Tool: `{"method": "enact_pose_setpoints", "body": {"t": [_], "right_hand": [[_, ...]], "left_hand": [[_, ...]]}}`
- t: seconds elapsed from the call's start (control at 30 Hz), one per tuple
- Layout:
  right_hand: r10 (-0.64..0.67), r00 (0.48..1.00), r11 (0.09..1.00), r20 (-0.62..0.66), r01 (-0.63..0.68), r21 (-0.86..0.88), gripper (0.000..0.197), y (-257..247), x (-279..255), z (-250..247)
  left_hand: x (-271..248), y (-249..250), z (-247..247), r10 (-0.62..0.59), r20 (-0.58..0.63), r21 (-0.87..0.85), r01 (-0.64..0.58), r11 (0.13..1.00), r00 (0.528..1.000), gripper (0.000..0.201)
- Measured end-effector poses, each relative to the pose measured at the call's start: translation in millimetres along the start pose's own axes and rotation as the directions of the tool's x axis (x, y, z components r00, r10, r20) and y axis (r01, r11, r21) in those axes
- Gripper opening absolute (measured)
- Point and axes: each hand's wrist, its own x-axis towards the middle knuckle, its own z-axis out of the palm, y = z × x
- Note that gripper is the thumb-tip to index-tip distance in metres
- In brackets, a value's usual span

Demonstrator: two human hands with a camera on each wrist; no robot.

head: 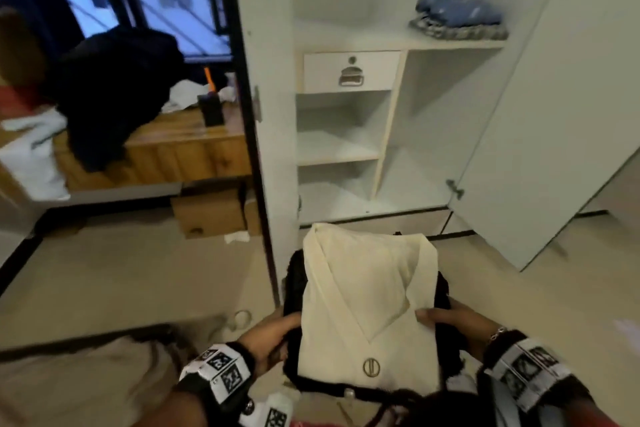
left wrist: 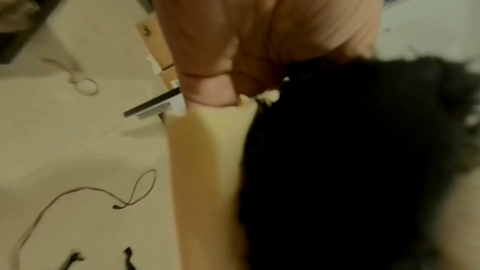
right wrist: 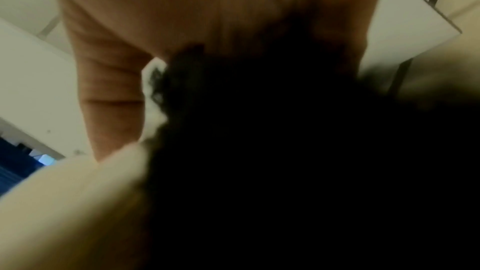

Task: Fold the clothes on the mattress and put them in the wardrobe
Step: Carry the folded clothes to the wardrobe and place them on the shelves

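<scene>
Two hands carry folded clothes before the open wardrobe (head: 398, 135).
Left hand (head: 268, 336) and right hand (head: 446, 319) clasp the cream top (head: 367, 305) stacked on a black garment (head: 294, 288).

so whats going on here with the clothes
A person is carrying a folded stack toward the open wardrobe. The left hand and right hand grip the stack from either side: a cream top lying on a black garment. It is not yet in the wardrobe. Folded blue clothes already sit on the upper shelf; the lower shelves look bare.
</scene>
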Motion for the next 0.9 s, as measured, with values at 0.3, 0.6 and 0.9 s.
{"method": "enact_pose_setpoints", "body": {"t": [0.3,0.6,0.9], "right_hand": [[-0.166,0.963,0.985,-0.214,0.154,-0.072,0.104,-119.1,50.1,-108.0],[-0.279,0.9,0.958,-0.335,0.238,-0.159,0.109,-253.3,119.0,-187.4],[-0.325,0.893,0.934,-0.312,0.251,-0.255,0.103,-373.9,160.4,-256.9]], "left_hand": [[127.0,138.3,69.4,0.191,0.244,0.052,-0.21,0.976,0.951,0.076],[234.5,285.5,109.4,0.336,0.442,-0.106,-0.323,0.94,0.832,0.108],[324.2,372.9,143.2,0.436,0.417,-0.181,-0.397,0.899,0.797,0.093]]}}
